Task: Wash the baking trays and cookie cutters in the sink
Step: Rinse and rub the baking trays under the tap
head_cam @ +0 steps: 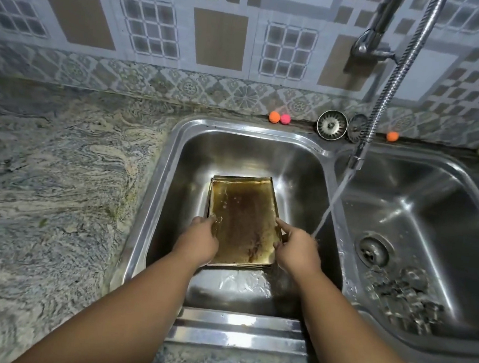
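While your left hand [200, 236] and right hand [296, 249] each grip a long edge of the stained baking tray [244, 221] in the left sink basin [176, 177], rinsing seems next: shift it under the water stream [335, 199].

cookie cutters [406, 298]: blurred, shapes unreadable | lower trays [210, 207]: mostly hidden, perhaps two | tap [386, 15]: top cut off

The rectangular brown-stained metal baking tray [244, 224] is looking dull inside the glossy stainless-steel sink [251, 154], beside the swirly polished stone bench [62, 183].
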